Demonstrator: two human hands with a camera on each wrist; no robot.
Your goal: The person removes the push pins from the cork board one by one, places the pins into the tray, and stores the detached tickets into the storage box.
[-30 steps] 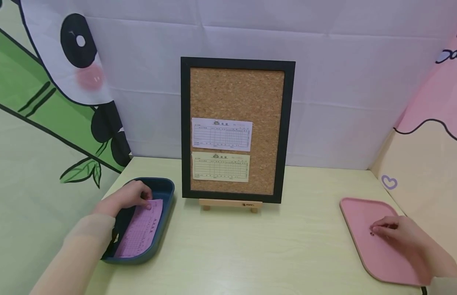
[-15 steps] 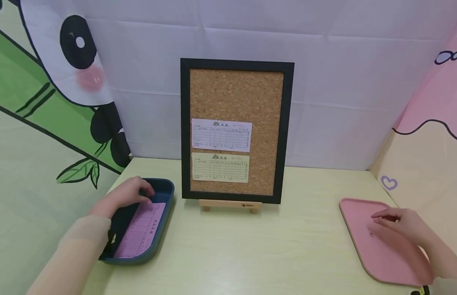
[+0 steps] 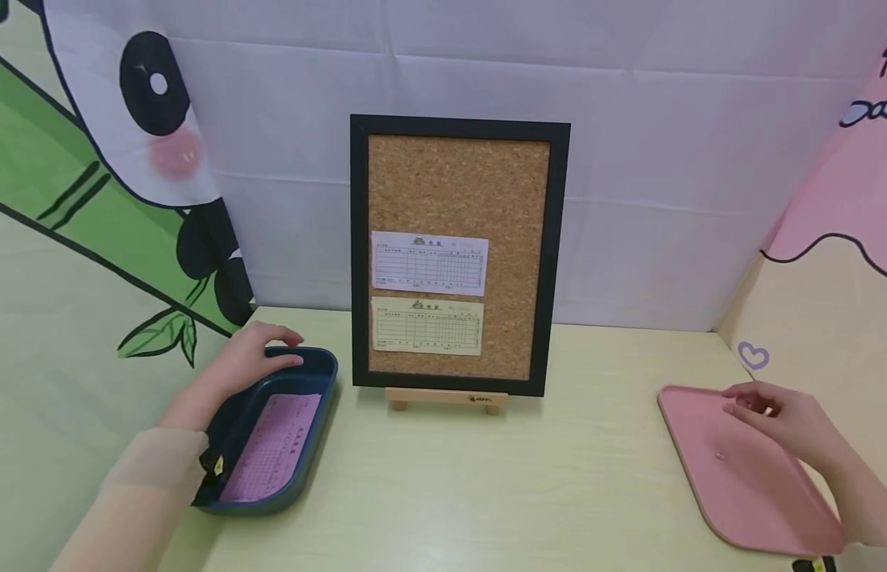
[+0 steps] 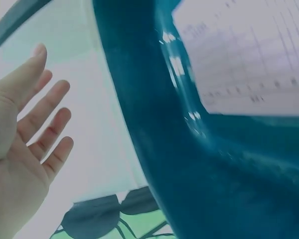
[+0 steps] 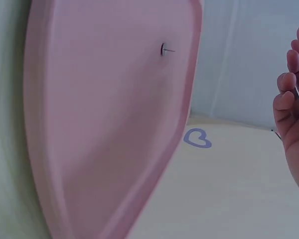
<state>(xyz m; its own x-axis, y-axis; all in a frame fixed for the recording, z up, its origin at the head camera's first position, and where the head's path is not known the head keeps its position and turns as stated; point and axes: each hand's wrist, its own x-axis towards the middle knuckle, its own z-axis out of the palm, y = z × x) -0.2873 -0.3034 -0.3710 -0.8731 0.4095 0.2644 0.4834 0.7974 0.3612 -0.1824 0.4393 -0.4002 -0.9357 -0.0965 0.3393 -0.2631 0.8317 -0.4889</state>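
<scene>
Leftward, a pink slip [image 3: 273, 449] lies in the blue tray [image 3: 316, 369] by the table's [image 3: 472, 485] left edge; at its far-left corner, the left hand [image 3: 246, 361] shows thumb and fingers apart. Rightward, a thumbtack [image 5: 164, 50] rests on the pink tray [image 3: 758, 508]; whether the right hand [image 3: 788, 421], above its far-right corner, pinches anything cannot be told.

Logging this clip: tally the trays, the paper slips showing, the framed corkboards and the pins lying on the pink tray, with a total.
Trays: 2 (blue tray, pink tray)
Paper slips showing: 3 (pale upper slip, yellow slip, pink slip; any sheets beneath are hidden)
Framed corkboards: 1
Pins on pink tray: 1
Total: 7
</scene>
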